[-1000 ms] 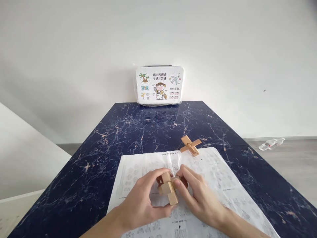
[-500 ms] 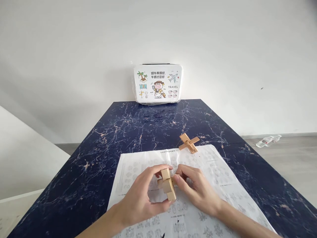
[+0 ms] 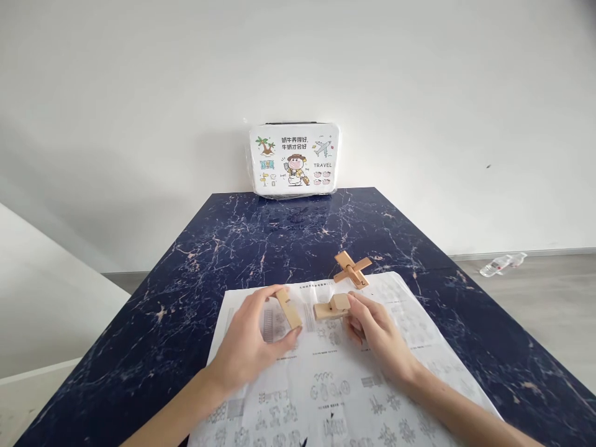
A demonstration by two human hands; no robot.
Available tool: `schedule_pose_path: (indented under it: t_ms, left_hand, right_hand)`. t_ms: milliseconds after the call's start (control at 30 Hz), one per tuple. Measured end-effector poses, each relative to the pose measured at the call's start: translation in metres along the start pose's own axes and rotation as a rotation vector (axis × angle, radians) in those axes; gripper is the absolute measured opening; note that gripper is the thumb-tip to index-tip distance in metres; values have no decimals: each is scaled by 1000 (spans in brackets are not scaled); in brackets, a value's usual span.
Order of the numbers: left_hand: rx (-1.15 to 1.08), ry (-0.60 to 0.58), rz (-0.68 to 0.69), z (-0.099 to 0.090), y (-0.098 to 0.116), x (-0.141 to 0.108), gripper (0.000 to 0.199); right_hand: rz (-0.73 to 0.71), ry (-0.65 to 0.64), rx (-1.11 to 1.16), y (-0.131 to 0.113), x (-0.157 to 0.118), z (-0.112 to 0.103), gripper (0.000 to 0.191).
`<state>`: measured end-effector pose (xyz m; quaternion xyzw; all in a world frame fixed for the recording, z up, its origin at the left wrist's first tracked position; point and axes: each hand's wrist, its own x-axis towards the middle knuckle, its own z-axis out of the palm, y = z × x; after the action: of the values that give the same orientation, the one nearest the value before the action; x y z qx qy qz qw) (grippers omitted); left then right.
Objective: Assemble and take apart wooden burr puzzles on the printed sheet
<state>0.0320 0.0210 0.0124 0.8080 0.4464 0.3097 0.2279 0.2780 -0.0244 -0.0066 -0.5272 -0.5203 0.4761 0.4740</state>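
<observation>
My left hand [image 3: 254,335] is closed on a pale wooden puzzle piece [image 3: 289,310], gripping the bar by its ends between thumb and fingers. To the right, my right hand [image 3: 375,324] pinches other pale wooden puzzle pieces [image 3: 330,310]; a block end sits across a flat bar there, and my fingers hide the rest. A gap separates the pieces in the two hands. Both hands are above a printed instruction sheet [image 3: 335,360]. Just beyond my right hand, a cross of darker wooden pieces [image 3: 352,269] rests at the sheet's top edge.
The sheet lies on a dark blue marbled table [image 3: 298,236]. A white cartoon-printed case [image 3: 294,160] in clear plastic stands at the far edge against the wall. Clear plastic bottles [image 3: 503,264] lie on the floor to the right.
The wooden pieces were joined between my hands and are now apart, one in the left, the others in the right. Both hands have moved a little farther up the sheet.
</observation>
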Motion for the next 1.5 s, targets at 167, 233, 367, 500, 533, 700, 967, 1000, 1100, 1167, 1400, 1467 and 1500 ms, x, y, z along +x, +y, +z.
schedule_pose_path:
  t_ms: [167, 233, 367, 500, 533, 700, 967, 1000, 1100, 1167, 1400, 1467, 1500]
  left_hand:
    - [286, 53, 68, -4, -32, 11, 49]
    - [313, 60, 70, -4, -35, 11, 52]
    - [199, 100, 154, -5, -20, 7, 51]
    - [36, 9, 305, -5, 1, -3, 35]
    - [12, -32, 340, -4, 4, -5, 37]
    - [-58, -116, 406, 2, 10, -10, 47]
    - [-119, -120, 341, 3, 12, -10, 12]
    - [-127, -115, 318, 2, 13, -9, 8]
    - [-155, -92, 216, 0, 17, -8, 7]
    - [-183, -88, 150, -1, 19, -7, 14]
    - [-247, -60, 81, 0, 22, -5, 20]
    - [-263, -68, 69, -1, 22, -4, 22]
    - [-270, -64, 55, -1, 22, -3, 24]
  right_hand:
    - [4, -27, -42, -3, -2, 3, 55]
    - [-11, -40, -76, -6, -3, 4, 55]
    - [-67, -63, -188, -8, -4, 7, 51]
    - [-103, -51, -288, -4, -3, 10, 46]
    - [-113, -51, -308, -3, -4, 11, 46]
    - [-180, -86, -389, -2, -7, 13, 44]
    - [-291, -126, -429, -2, -11, 14, 39]
    - [-312, -134, -438, -2, -11, 14, 38]
    - [-390, -209, -482, -2, -14, 13, 31]
    - [-437, -266, -495, -2, -17, 12, 27]
    - [-578, -255, -445, -4, -19, 9, 21]
    - [-619, -279, -459, -4, -20, 9, 21]
    - [-641, -290, -464, -4, -21, 8, 22]
